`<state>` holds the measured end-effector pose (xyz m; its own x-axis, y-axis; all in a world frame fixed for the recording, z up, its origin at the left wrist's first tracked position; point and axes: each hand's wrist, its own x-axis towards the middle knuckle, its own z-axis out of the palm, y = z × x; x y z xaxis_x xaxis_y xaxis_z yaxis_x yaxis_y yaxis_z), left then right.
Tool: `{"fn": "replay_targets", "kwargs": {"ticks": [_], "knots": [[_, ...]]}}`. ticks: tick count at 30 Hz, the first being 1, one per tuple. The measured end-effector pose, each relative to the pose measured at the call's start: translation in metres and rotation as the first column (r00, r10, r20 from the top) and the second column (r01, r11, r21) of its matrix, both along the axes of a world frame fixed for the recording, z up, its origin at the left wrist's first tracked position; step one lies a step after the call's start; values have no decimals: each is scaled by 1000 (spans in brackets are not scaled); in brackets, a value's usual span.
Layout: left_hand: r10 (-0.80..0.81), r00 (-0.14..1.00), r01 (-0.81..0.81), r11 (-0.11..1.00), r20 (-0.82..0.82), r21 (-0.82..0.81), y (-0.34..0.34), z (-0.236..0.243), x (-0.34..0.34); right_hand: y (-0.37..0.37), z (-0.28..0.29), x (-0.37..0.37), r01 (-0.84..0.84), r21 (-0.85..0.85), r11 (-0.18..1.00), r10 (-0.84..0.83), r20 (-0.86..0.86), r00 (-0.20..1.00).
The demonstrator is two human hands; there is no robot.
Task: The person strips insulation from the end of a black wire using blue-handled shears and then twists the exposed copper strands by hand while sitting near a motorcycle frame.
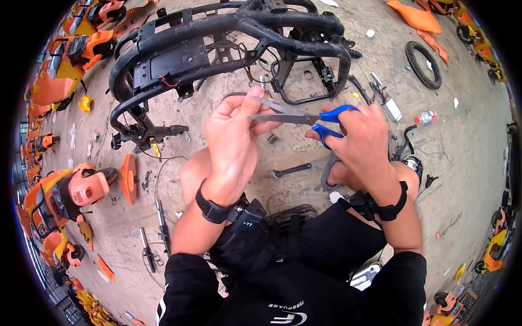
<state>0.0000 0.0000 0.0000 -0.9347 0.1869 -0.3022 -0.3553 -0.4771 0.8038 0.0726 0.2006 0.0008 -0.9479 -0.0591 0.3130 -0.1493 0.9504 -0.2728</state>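
Blue-handled scissors (304, 116) sit in the right hand (361, 142); its fingers are curled through the plastic loops, thumb in the upper one, and the steel blades stand slightly parted, pointing leftward toward the other hand; the left hand (232, 138) is raised opposite, fingers bunched and pinched together at the blade tips, thumb pressed against the lower blade; whether something thin is held in that pinch is too small to tell; both wrists are bent upward, backs of the hands toward the camera, each wearing a black wrist strap (213, 209); the forearms rise from the lower edge and converge, elbows tucked beside the bare knees of the crouched person, who wears dark clothing.

Just below the fingers, on the concrete floor (467, 163), lies a dark wrench (291, 170); just beyond the fingertips stands a black tubular scooter frame (234, 38), its wiring hanging loose, a red wire showing on its left part; farther right of the right hand lie a small tyre (423, 64) and a plastic bottle (425, 117), well apart from the scissors; far to the left of the left hand, orange body panels (65, 187) and small parts are scattered along the floor, with more orange panels at the upper right rim.
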Motion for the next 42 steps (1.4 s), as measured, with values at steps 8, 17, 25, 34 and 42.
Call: {"fn": "replay_targets", "kwargs": {"ticks": [8,17,25,34,42], "knots": [[45,999,-44,998,-28,34,4,4,1,-8,12,-2,-19,-102,995,12,-63,998],[32,999,-30,997,-27,72,5,1,0,-9,1,-4,-32,-90,995,22,-114,993],[36,999,-34,999,-41,35,9,5,4,-10,2,-1,-19,-73,997,16,-45,999],[17,998,-15,999,-54,44,7,4,5,-4,-1,0,-48,-38,998,46,-57,997],[-33,997,35,999,-65,33,5,2,4,1,-2,-1,-27,-52,998,26,-21,999]]}}
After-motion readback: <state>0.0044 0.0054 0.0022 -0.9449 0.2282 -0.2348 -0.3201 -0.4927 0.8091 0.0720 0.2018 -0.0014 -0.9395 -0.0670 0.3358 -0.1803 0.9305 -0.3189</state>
